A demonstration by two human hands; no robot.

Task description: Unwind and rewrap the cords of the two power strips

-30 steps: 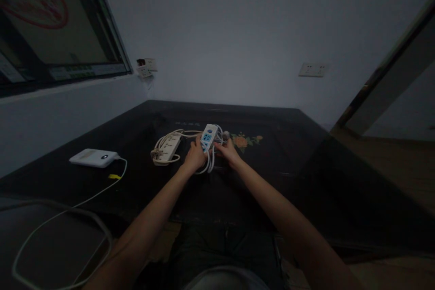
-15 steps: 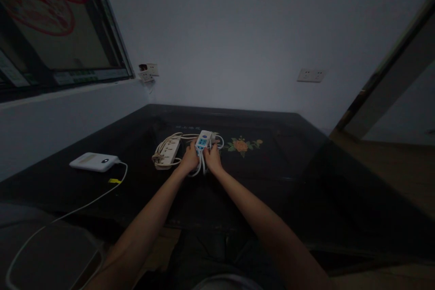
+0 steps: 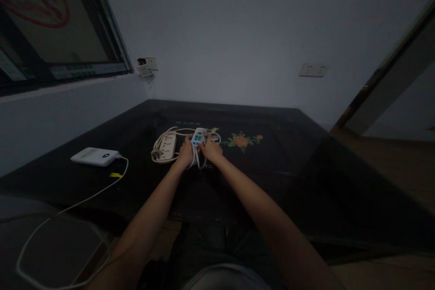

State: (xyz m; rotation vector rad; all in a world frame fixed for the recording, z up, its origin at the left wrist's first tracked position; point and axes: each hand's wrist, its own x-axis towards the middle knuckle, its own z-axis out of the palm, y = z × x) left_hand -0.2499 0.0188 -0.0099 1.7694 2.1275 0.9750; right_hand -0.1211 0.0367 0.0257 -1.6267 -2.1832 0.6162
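A white power strip with blue sockets [image 3: 198, 137] lies on the dark table between my hands, its white cord looped around its near end and right side. My left hand [image 3: 185, 152] grips the strip's left edge with curled fingers. On the other side, my right hand [image 3: 212, 150] closes on the strip's right edge near the cord; its fingertips are partly hidden. Left of my left hand is a second, off-white power strip [image 3: 168, 146], with its cord coiled around it and the plug [image 3: 156, 154] at its near left.
A white power bank [image 3: 95, 157] lies at the left, with a white cable [image 3: 91, 197] running off the table's near edge. A yellow tag [image 3: 116, 175] is beside that cable. Wall sockets [image 3: 313, 70] and a window [image 3: 68, 22] are beyond the dark table [image 3: 272, 199].
The blue-socketed power strip has shifted slightly left and looks lower, flatter on the table, with both hands still on it. The view has tilted a little.
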